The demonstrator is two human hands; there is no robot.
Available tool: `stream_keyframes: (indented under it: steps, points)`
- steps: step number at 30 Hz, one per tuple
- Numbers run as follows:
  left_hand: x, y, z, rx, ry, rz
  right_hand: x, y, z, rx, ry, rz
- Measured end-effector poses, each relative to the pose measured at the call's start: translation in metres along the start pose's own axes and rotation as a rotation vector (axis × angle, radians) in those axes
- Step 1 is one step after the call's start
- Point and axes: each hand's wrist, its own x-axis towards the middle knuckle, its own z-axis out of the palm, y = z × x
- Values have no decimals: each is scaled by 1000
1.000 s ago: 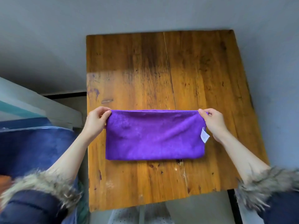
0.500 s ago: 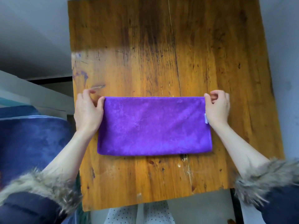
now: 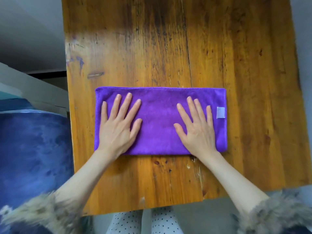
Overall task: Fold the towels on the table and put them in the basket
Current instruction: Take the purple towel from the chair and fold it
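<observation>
A purple towel (image 3: 158,105), folded into a long rectangle, lies flat on the wooden table (image 3: 236,65) near its front half. A small white label (image 3: 220,112) shows at its right end. My left hand (image 3: 118,125) lies palm down on the towel's left part with fingers straight and spread. My right hand (image 3: 197,127) presses flat on the right part in the same way. No basket is in view.
A blue fuzzy surface (image 3: 33,149) sits left of the table, below a white ledge (image 3: 33,92). Grey floor surrounds the table. Fur-trimmed sleeves (image 3: 276,215) and dotted trousers (image 3: 143,222) fill the bottom edge.
Both hands let go of the towel's far corners and came inward onto its top, now lying flat on it. The view has tilted down and closer to the table.
</observation>
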Motion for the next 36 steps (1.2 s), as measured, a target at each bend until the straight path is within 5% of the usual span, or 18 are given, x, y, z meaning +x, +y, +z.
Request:
stream_keyframes:
  steps: [8,13,17,26,36]
  points:
    - [-14,-27,-13,-243,61,-120,-5,4,-8,60,-33,126]
    - [-40,-19,-17,-406,296,-509,-26,-36,-9,96,-13,-31]
    - [-42,-18,-20,-455,187,-802,-26,-68,-2,71,-75,-85]
    - [-20,-29,-36,-404,-96,-798,4,-101,9,-43,-105,-104]
    - [7,-63,-62,-723,59,-690,31,-125,13,-74,-92,2]
